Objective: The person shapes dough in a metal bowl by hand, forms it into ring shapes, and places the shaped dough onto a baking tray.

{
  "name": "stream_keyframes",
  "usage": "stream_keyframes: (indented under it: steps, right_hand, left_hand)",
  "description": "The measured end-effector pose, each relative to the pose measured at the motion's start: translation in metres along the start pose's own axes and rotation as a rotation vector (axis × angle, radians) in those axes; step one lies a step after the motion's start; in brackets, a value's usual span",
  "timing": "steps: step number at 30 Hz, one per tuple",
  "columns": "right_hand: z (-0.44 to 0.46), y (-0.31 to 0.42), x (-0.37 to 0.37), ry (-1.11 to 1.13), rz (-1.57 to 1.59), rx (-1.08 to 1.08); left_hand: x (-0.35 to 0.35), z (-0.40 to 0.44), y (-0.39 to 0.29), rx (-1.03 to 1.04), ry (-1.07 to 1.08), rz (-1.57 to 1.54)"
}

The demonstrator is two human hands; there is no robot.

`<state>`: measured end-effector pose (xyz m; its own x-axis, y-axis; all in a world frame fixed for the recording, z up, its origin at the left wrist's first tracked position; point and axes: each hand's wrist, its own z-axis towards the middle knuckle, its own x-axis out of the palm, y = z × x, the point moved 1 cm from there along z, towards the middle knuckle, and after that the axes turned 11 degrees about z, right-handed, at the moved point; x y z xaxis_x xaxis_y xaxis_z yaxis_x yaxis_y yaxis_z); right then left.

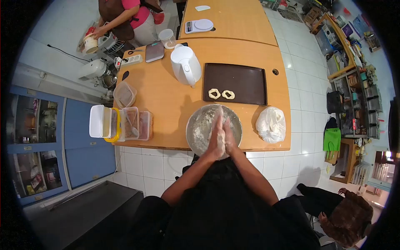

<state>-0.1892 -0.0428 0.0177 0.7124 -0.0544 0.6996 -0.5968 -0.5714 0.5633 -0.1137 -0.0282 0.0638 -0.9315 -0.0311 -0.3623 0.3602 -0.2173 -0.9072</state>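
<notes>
Over a metal bowl (pixel 193 139) dusted with white flour, my left hand (pixel 216 135) and my right hand (pixel 229 137) are pressed palm to palm, fingers pointing away from me. A pale strip of dough (pixel 222 141) shows between the palms; most of it is hidden. Both hands look floury. Just beyond the bowl lies a dark baking tray (pixel 237 79). Two rings of dough, one on the left (pixel 214 93) and one on the right (pixel 228 95), rest near its front left corner.
A white plastic bag (pixel 271 125) sits right of the bowl. Behind stand a white electric kettle (pixel 185 64) and kitchen scales (pixel 154 52). Plastic containers (pixel 131 123) line the left edge. One person (pixel 125 18) works at the far left; another (pixel 346 216) is at the lower right.
</notes>
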Motion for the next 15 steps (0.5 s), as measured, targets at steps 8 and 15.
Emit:
stream_keyframes:
  steps: [8,15]
  right_hand:
    - [0.005,0.012,0.011,-0.008,-0.029,-0.076]
    - [0.004,-0.005,0.005,0.094,0.176,-0.069]
  left_hand:
    - [0.002,-0.005,0.024,0.082,0.056,-0.195]
    - [0.004,-0.008,0.045,-0.075,-0.042,0.105]
